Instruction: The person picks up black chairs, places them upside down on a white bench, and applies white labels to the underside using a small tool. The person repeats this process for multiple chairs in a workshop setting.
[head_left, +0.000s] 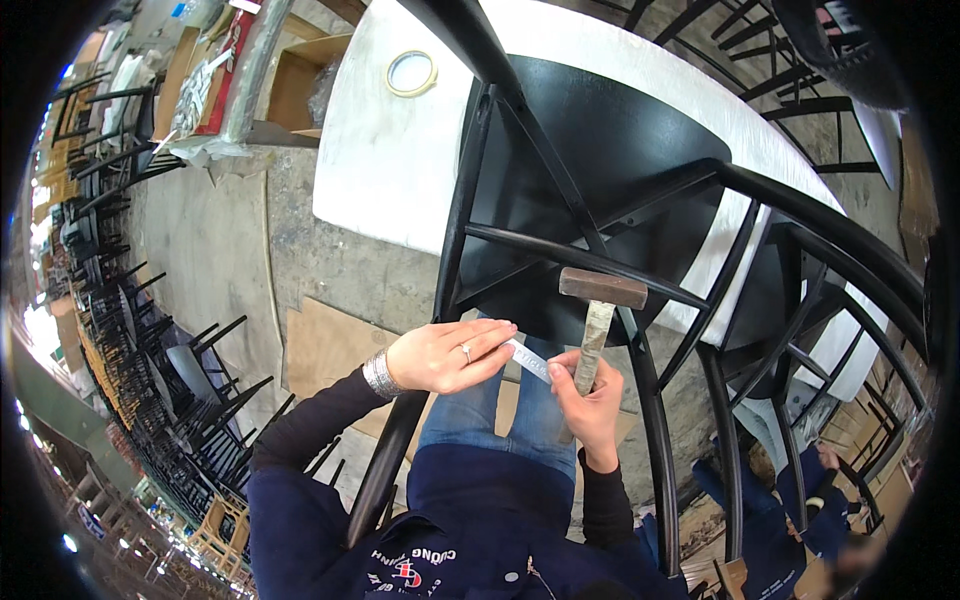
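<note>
"So, where is the pale strip (530, 360) right now?"

"Between the two grips, slanting from the left grip's fingertips down to the right grip's thumb, just nearer the person than the black chair (620, 130)."

"And how does each grip stand?"

"The right grip (598, 412) is closed: its thumb presses the near end of the strip, while its fingers wrap the handle of a hammer (598, 320), whose head juts out beyond that grip. The left grip (445, 358) has its fingers straight and side by side, over the far end. Its thumb is hidden, so one cannot tell whether it truly pinches."

"Which step does that look like?"

"Probably readying the strip: straightening it, or freeing an end. The hammer seems merely parked in the palm, as its head touches neither strip nor chair."

"What does the next move call for, then?"

"Likely one grip keeping the strip flat and letting the other go free. If the strip is meant for the chair, the person needs a steady reach to the frame beyond both grips, and a firmer hold on the hammer before any tap."

"And the tape roll (433, 78)?"

"Well beyond the left grip, on the white worktop (380, 170), untouched."
</note>
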